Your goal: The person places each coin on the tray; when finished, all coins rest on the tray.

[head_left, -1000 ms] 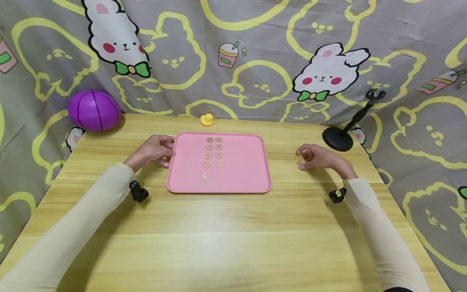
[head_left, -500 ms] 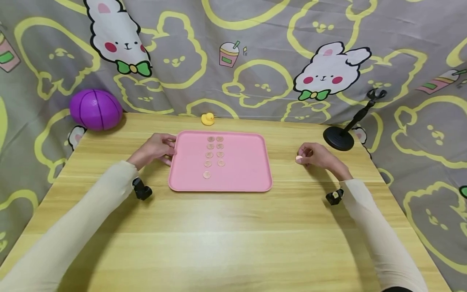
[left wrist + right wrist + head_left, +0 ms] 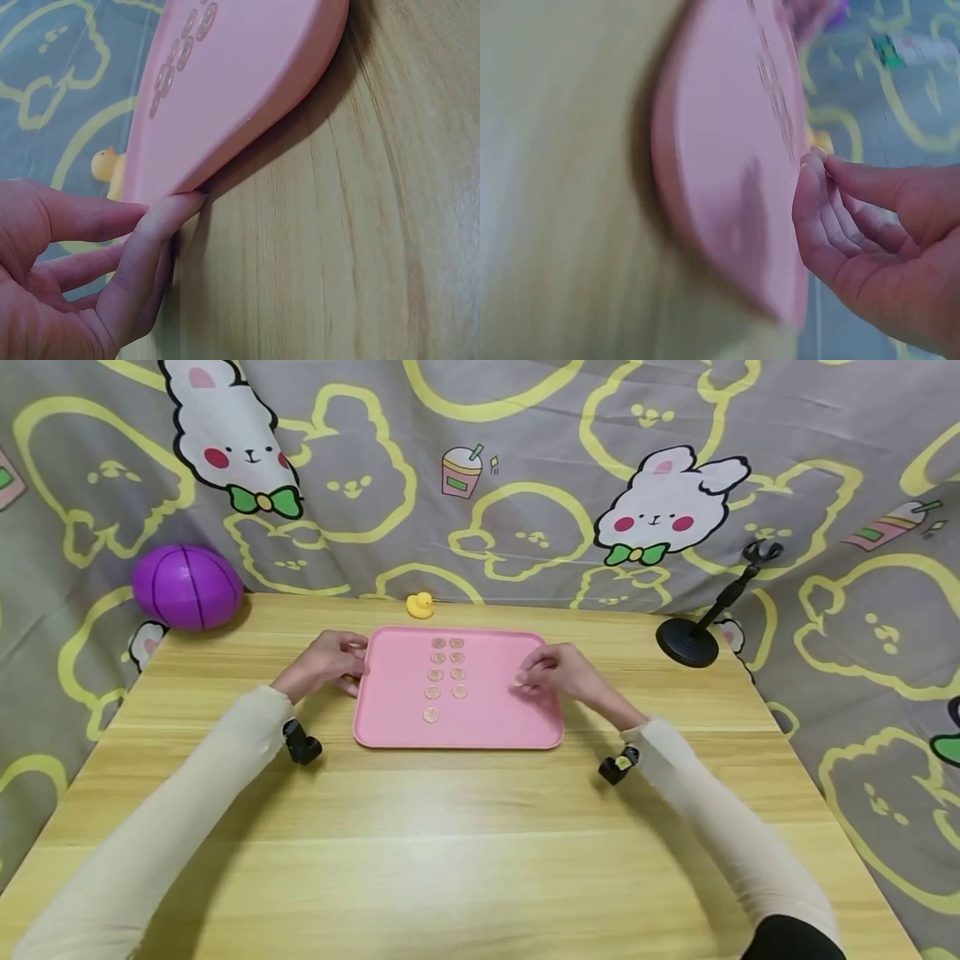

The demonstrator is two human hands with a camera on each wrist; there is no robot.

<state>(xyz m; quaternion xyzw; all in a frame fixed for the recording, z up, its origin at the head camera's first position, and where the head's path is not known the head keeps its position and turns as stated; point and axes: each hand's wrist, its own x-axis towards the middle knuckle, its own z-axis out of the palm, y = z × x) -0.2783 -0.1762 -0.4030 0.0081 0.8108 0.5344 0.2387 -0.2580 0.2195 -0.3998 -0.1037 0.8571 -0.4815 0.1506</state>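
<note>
Coins [image 3: 446, 675] are lying flat in 2 short columns on a pink tray [image 3: 487, 718] at the centre of the wooden surface [image 3: 480, 827]; 9 are showing, small, round and pinkish. The right hand [image 3: 551, 670] is hovering over the tray's right half, fingertips pinching what looks like another coin [image 3: 519, 678]. The left hand [image 3: 324, 662] is resting relaxed fingers against the tray's left edge. Judging by the rows, the coin wants lowering flat into the open near spot of the right column, tray steadied.

Home play corner: bunny-print cloth backdrop [image 3: 525, 485], wooden table [image 3: 480, 827], toys.
</note>
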